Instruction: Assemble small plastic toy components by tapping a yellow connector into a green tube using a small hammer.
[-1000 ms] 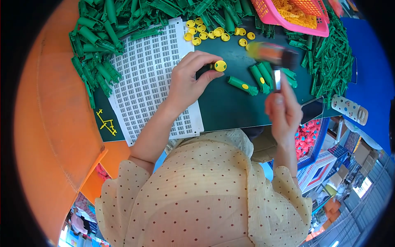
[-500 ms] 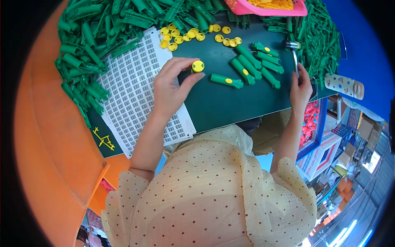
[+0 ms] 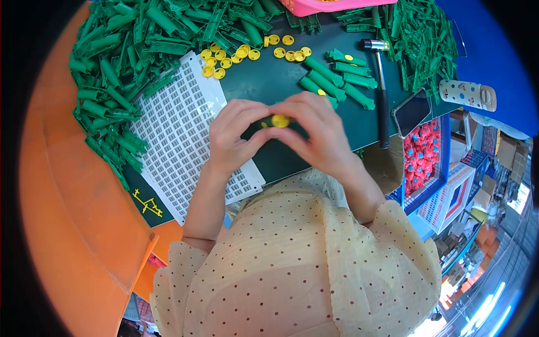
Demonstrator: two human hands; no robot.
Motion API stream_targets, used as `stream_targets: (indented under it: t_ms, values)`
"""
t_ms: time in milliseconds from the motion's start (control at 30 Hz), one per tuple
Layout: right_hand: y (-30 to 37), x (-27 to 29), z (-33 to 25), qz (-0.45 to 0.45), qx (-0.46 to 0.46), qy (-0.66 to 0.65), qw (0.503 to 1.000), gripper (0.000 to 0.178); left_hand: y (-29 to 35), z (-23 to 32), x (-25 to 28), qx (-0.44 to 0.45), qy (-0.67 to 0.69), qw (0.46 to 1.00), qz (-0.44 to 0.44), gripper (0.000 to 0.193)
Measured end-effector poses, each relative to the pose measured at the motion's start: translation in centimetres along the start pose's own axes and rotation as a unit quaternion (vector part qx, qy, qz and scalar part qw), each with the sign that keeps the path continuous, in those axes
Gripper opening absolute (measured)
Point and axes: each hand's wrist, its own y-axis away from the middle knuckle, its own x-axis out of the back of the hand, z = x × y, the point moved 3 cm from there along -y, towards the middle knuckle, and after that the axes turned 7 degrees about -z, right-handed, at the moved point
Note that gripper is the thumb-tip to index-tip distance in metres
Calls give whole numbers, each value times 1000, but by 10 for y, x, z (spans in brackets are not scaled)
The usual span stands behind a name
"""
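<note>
Over the middle of the table, my left hand and my right hand meet, fingertips bent toward each other. A yellow round cap is pinched between them, partly covered by the fingers. Behind the hands lie several green tube-shaped pieces, a few with yellow ovals on them; one more is mostly hidden by my fingers. To their right a small hammer with a black handle rests on the table, untouched. Loose yellow caps are scattered at the far side.
Heaps of green plastic pieces cover the far left and far right. A white sheet with a printed grid lies left, beside yellow sprue bits. A phone, a patterned bottle and a pink basket stand around.
My right hand has let go of the hammer, now lying on the table, and has come left to the yellow cap beside my left hand. The view has shifted slightly.
</note>
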Motion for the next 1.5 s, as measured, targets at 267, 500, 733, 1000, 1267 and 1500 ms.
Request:
stream_targets:
  t_ms: [267,500,733,1000,1267,1500]
  values:
    - [95,127,21,-114,-337,44,933,20,3,1,7,66,-17,996,59,27]
    - [85,100,33,-10,-278,115,954,11,-1,-5,10,106,20,989,98,15]
    - [14,2,28,-66,-24,213,975,25,1,-8,8,128,18,988,79,20]
    - [-4,-13,21,-7,-90,-60,994,31,5,-10,2,178,91,980,19,30]
    - [-36,-4,19,-66,39,17,997,21,7,-11,5,169,199,962,78,29]
    - [-63,9,48,30,5,221,975,16,4,-9,8,177,152,968,95,33]
